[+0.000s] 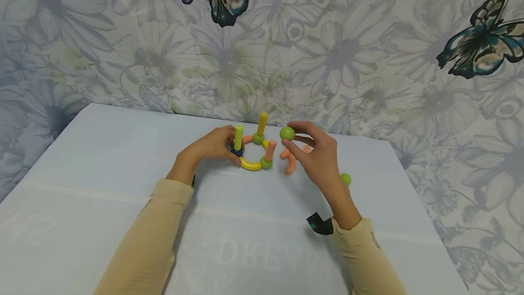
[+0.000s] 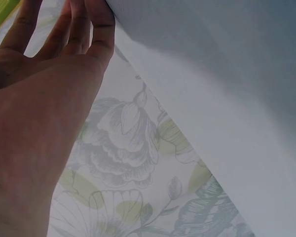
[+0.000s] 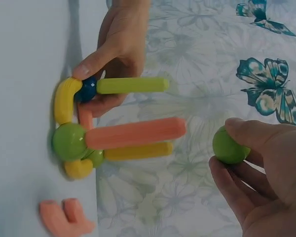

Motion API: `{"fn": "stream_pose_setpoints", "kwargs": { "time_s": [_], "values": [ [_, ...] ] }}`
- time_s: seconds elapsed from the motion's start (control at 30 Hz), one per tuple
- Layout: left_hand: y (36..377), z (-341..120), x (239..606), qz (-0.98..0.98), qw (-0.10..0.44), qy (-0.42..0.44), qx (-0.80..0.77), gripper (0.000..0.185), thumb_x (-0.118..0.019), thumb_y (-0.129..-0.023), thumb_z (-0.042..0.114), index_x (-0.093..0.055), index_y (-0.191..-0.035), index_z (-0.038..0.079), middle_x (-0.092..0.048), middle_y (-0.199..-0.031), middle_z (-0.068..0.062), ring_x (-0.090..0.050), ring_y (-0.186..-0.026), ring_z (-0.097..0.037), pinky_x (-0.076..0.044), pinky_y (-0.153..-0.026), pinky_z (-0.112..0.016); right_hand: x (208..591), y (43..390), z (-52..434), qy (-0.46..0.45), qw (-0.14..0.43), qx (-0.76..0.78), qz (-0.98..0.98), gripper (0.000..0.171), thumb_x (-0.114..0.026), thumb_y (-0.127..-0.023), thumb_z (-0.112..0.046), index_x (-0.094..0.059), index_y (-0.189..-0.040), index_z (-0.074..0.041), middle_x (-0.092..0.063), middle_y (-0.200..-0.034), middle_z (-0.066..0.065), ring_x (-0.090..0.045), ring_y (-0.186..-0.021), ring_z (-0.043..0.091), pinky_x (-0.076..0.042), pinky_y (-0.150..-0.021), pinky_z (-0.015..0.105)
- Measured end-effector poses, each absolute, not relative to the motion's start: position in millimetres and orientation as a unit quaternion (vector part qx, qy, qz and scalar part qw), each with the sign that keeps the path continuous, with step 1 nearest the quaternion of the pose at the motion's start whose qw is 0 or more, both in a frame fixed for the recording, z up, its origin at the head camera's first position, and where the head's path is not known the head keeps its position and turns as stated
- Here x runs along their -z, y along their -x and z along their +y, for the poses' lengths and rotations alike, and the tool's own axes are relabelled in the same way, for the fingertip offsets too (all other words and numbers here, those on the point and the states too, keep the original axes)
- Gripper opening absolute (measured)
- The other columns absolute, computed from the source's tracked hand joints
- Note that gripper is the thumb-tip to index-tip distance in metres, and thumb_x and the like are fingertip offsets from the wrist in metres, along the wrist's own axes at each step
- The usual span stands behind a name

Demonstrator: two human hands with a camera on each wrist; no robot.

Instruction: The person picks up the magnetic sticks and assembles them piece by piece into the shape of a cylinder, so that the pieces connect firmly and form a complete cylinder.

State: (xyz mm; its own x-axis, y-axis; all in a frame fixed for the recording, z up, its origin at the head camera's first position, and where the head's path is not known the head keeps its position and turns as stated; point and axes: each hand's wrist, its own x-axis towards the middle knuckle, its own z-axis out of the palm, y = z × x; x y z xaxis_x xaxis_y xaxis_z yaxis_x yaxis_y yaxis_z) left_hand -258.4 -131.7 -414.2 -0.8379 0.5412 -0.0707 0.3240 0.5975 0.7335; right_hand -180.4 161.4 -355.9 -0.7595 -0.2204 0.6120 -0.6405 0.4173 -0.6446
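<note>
Between thumb and fingertips my right hand (image 1: 321,156) pinches a loose green ball (image 3: 229,146), held above the table just right of a small ring-shaped toy. Yellow curved rods (image 1: 250,165) and a salmon curved rod join the ring's balls. My left hand (image 1: 213,144) grips the ring's dark blue ball (image 3: 87,90), its thumb beside the yellow curve. From that ball a lime stick (image 3: 133,85) stands upright. A salmon stick (image 3: 138,133) and a yellow stick (image 1: 262,124) rise from green balls. In the left wrist view, the held ball is hidden.
Salmon curved pieces (image 1: 291,164) lie on the white table (image 1: 245,231) right of the ring, partly behind my right hand. Another green ball (image 1: 345,179) rests beside my right wrist. A flower-and-butterfly patterned wall (image 1: 262,58) borders the table's far edge.
</note>
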Motion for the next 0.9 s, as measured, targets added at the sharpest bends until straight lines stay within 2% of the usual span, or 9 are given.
{"fn": "stream_pose_setpoints", "kwargs": {
  "time_s": [0.1,0.27,0.47,0.63,0.73,0.9],
  "values": [
    [259,-130,416,0.882,0.146,-0.242,-0.376,0.037,-0.098,-0.076,0.021,-0.078,-0.106,0.012,-0.06,-0.12,-0.009,-0.061,-0.114,-0.031,-0.047,-0.101,-0.049,357,182,155,-0.271,0.222,-0.481,-0.804,0.038,-0.085,-0.088,-0.006,-0.072,-0.124,-0.007,-0.075,-0.12,0.006,-0.074,-0.109,0.023,-0.059,-0.096,0.032],
    [257,-130,417,0.883,0.15,-0.235,-0.376,0.035,-0.097,-0.077,0.022,-0.08,-0.106,0.013,-0.06,-0.119,-0.008,-0.061,-0.114,-0.03,-0.046,-0.103,-0.05,367,186,147,-0.275,0.168,-0.455,-0.83,0.042,-0.085,-0.089,-0.009,-0.072,-0.128,-0.008,-0.075,-0.123,0.006,-0.073,-0.111,0.022,-0.059,-0.098,0.035],
    [260,-130,416,0.885,0.145,-0.231,-0.378,0.035,-0.097,-0.076,0.024,-0.08,-0.105,0.015,-0.06,-0.118,-0.006,-0.06,-0.114,-0.028,-0.045,-0.103,-0.049,369,188,149,-0.273,0.166,-0.432,-0.843,0.046,-0.085,-0.089,-0.01,-0.072,-0.133,-0.01,-0.075,-0.127,0.006,-0.072,-0.113,0.02,-0.058,-0.096,0.03],
    [261,-130,417,0.883,0.15,-0.223,-0.385,0.037,-0.097,-0.076,0.023,-0.079,-0.107,0.015,-0.06,-0.119,-0.005,-0.058,-0.115,-0.028,-0.042,-0.106,-0.05,366,189,155,-0.264,0.126,-0.421,-0.859,0.056,-0.086,-0.089,-0.012,-0.066,-0.141,-0.012,-0.074,-0.126,0.005,-0.07,-0.117,0.02,-0.059,-0.098,0.034],
    [261,-129,416,0.884,0.154,-0.221,-0.382,0.036,-0.097,-0.077,0.022,-0.08,-0.107,0.014,-0.059,-0.119,-0.005,-0.057,-0.112,-0.028,-0.043,-0.102,-0.049,363,190,168,-0.246,0.1,-0.394,-0.88,0.058,-0.087,-0.089,-0.014,-0.064,-0.142,-0.014,-0.073,-0.127,0.006,-0.071,-0.118,0.021,-0.059,-0.098,0.038],
    [262,-130,417,0.884,0.152,-0.222,-0.382,0.036,-0.096,-0.077,0.022,-0.077,-0.106,0.014,-0.06,-0.118,-0.005,-0.058,-0.107,-0.028,-0.045,-0.095,-0.044,356,194,200,-0.202,0.063,-0.366,-0.906,0.047,-0.084,-0.092,-0.013,-0.068,-0.136,-0.011,-0.072,-0.129,0.007,-0.071,-0.117,0.025,-0.058,-0.1,0.042]
  ]
}}
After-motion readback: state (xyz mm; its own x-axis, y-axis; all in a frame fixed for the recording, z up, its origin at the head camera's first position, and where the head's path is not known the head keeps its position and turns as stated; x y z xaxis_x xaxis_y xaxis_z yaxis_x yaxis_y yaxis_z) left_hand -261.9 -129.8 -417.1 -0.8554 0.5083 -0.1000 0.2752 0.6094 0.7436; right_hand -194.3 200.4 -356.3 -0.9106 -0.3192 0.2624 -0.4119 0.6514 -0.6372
